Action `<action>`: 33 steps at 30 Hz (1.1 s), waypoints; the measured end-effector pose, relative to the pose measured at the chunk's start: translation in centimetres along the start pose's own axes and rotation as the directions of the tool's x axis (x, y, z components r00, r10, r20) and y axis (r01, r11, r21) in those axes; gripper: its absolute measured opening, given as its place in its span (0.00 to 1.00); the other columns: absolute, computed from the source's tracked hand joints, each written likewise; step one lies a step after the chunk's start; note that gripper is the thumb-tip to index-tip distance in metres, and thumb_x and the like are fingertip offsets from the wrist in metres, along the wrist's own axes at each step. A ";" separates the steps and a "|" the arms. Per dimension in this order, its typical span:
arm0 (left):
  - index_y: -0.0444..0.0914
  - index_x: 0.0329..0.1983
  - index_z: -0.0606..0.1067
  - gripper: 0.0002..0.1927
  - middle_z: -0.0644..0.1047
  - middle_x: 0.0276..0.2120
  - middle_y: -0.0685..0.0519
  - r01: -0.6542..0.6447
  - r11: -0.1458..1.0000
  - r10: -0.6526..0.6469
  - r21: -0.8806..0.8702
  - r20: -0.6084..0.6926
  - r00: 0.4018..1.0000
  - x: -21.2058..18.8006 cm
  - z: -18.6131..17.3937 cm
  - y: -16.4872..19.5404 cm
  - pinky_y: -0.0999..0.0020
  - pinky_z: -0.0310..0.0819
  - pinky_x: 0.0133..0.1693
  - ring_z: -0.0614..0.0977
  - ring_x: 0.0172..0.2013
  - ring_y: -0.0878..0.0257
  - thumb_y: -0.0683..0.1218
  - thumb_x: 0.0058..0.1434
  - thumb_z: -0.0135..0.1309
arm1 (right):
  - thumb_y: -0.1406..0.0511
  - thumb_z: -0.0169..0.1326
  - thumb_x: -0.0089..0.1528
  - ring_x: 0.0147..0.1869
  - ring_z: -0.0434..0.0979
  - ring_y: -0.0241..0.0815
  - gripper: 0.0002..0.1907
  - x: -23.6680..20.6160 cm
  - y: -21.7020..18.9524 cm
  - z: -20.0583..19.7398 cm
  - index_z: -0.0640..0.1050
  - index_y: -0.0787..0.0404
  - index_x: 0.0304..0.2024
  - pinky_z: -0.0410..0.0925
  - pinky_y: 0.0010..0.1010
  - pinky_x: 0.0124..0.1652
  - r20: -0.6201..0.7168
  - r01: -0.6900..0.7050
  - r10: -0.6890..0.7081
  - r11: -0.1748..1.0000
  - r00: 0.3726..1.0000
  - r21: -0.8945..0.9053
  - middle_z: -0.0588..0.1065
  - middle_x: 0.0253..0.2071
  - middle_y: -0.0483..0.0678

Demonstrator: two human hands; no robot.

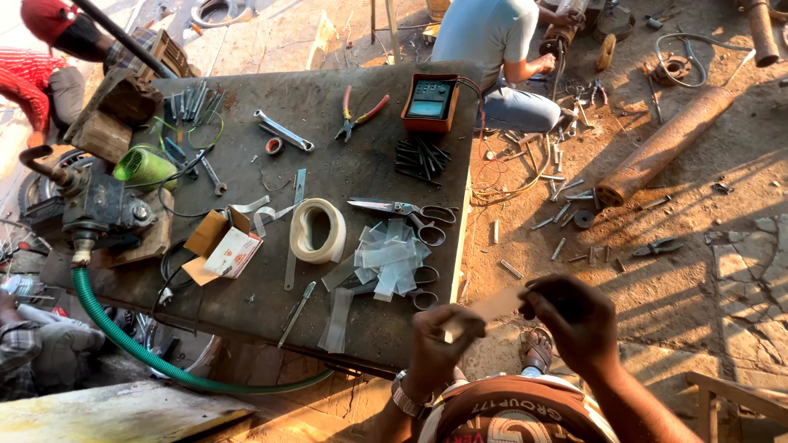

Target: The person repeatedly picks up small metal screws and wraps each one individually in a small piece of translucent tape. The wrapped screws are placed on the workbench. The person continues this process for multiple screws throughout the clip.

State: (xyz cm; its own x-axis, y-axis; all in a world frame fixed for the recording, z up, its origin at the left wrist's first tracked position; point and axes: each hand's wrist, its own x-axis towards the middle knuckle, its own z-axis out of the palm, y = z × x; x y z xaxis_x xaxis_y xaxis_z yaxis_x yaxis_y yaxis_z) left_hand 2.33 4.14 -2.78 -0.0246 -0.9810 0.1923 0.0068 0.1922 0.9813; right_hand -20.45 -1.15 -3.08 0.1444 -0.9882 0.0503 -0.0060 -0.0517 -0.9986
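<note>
Head view, looking down. A thin translucent strip [492, 305] is held level between both hands, in the air just off the near right corner of the desk [328, 176] and above the sandy ground. The left hand [437, 343] is closed in a pinch on the strip's left end; a watch is worn on that wrist. The right hand [574, 316] is curled, its fingertips pinched on the strip's right end. On the desk, nearest the hands, a heap of cut translucent strips [386, 258] is laid over one pair of scissors [414, 287]; a second pair of scissors [406, 215] lies just behind the heap. A roll of white tape [316, 231] is set to the left of the heap, with a small open carton [220, 246] beyond it. Farther back are listed an orange meter [430, 102], red-handled pliers [358, 115] and a spanner [283, 131]. A green hose [131, 340] is run from the pump at the left edge. A seated person in a light shirt [484, 33] is seen beyond the desk.
</note>
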 end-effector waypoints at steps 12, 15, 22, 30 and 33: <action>0.32 0.45 0.79 0.07 0.85 0.33 0.48 -0.006 0.996 -0.026 -0.089 -0.352 0.935 0.3 0.1 0.1 0.70 0.86 0.36 0.88 0.34 0.63 0.39 0.65 0.60 | 0.68 0.67 0.52 0.46 0.83 0.38 0.45 0.3 -3.4 1.3 0.65 0.52 0.70 0.78 0.30 0.42 0.359 -0.085 0.191 0.952 0.913 -0.293 0.82 0.46 0.48; 0.33 0.45 0.79 0.06 0.85 0.34 0.50 -0.025 0.997 0.039 0.067 -0.217 0.975 0.5 0.4 0.7 0.71 0.86 0.36 0.89 0.33 0.63 0.40 0.66 0.59 | 0.69 0.67 0.52 0.49 0.81 0.39 0.38 0.9 -4.7 1.6 0.70 0.60 0.65 0.73 0.31 0.44 0.288 0.317 -0.244 0.917 0.926 -0.242 0.81 0.49 0.49; 0.31 0.43 0.80 0.05 0.85 0.31 0.49 0.016 0.997 -0.014 0.074 -0.033 0.999 0.5 1.2 2.0 0.71 0.82 0.37 0.87 0.32 0.63 0.40 0.69 0.58 | 0.72 0.64 0.56 0.35 0.84 0.39 0.10 0.3 -4.2 2.2 0.83 0.60 0.40 0.74 0.28 0.33 0.245 0.385 -0.320 0.873 0.915 -0.298 0.80 0.34 0.46; 0.30 0.43 0.79 0.08 0.84 0.34 0.48 0.174 0.957 -0.192 -0.232 -0.057 0.980 0.2 1.9 1.4 0.74 0.79 0.34 0.86 0.34 0.64 0.40 0.66 0.61 | 0.71 0.65 0.55 0.37 0.84 0.40 0.11 -0.3 -3.3 2.1 0.83 0.58 0.41 0.74 0.29 0.32 0.270 0.516 -0.446 0.798 0.853 -0.312 0.80 0.38 0.46; 0.29 0.43 0.79 0.08 0.84 0.34 0.46 0.191 0.948 -0.209 -0.253 -0.047 0.977 0.0 2.0 1.1 0.73 0.79 0.33 0.86 0.34 0.63 0.40 0.66 0.62 | 0.71 0.66 0.54 0.37 0.84 0.40 0.12 -0.3 -3.3 2.0 0.83 0.58 0.40 0.74 0.29 0.33 0.276 0.524 -0.451 0.790 0.849 -0.320 0.80 0.38 0.45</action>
State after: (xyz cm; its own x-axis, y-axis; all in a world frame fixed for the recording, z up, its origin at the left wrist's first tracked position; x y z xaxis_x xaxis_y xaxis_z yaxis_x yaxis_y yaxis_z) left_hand 0.36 4.36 -1.68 0.0214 -0.9996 -0.0174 0.2550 -0.0113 0.9669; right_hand -18.49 -0.44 0.13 0.3987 -0.7756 0.4893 -0.2455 -0.6044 -0.7579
